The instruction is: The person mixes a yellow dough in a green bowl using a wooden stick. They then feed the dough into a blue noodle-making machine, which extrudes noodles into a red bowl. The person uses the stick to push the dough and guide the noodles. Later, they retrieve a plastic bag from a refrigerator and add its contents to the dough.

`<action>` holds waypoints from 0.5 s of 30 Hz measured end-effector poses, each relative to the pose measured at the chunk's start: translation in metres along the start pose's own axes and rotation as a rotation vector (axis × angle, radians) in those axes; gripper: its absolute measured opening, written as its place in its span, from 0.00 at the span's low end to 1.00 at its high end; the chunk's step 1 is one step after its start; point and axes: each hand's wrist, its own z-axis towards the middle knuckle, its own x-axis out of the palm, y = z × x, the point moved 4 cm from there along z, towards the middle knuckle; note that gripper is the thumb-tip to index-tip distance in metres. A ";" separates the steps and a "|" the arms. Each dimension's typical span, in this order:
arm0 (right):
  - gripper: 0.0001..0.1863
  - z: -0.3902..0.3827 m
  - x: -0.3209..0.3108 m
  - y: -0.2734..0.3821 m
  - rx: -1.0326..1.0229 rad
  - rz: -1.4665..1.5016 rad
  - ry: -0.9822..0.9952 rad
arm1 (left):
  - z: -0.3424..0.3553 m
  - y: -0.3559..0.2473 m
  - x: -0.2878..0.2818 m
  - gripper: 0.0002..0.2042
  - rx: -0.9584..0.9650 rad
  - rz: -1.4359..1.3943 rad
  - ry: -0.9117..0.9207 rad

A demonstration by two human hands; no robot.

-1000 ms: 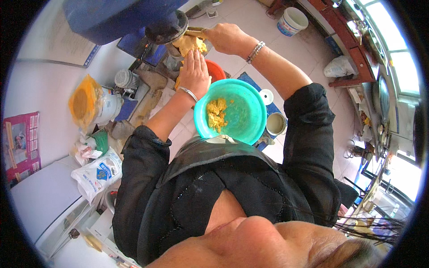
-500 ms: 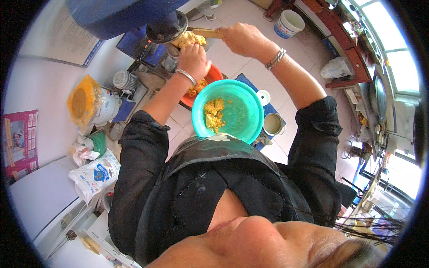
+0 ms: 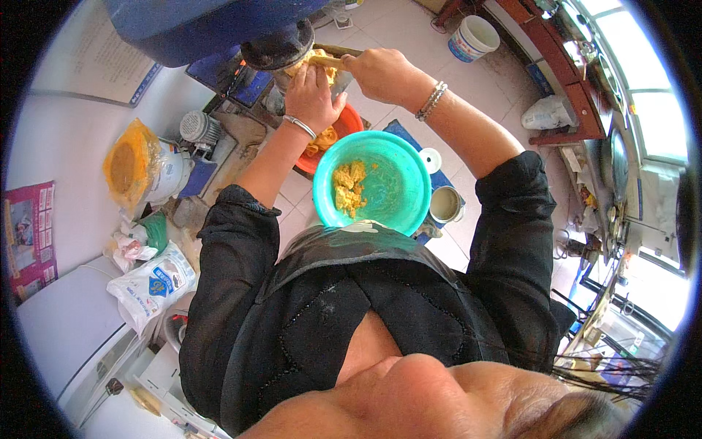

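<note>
A lump of yellow dough sits at the mouth of a machine, beside its dark round part under the blue housing. My left hand rests against this dough with straight fingers, its thumb spread to the side. My right hand is closed round a wooden stick, whose far end meets the dough. Below my left hand, an orange-red bowl contains yellow dough strips, partly hidden by my wrist. Nearer to me, a turquoise basin holds crumbly yellow dough pieces.
Right of the basin are a metal pot and a white disc on a blue surface. A white bucket stands on the tiled floor. To the left are a motor, a yellow-covered tub and a white sack.
My right hand has moved left and slightly down with the stick, bringing it onto the dough. My left thumb has spread away from the fingers, and less of the dough lump shows.
</note>
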 end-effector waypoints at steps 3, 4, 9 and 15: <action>0.18 0.007 0.011 0.000 -0.026 -0.022 0.020 | -0.001 -0.002 0.000 0.37 0.002 -0.011 -0.032; 0.18 0.009 0.011 0.000 -0.013 -0.021 0.033 | -0.001 -0.002 0.000 0.36 0.008 -0.031 -0.045; 0.15 0.014 0.016 -0.003 0.024 0.010 0.018 | 0.007 -0.004 -0.001 0.38 -0.026 -0.012 0.095; 0.09 0.010 0.010 -0.001 0.098 0.038 -0.030 | 0.009 0.000 0.003 0.35 -0.007 0.026 0.089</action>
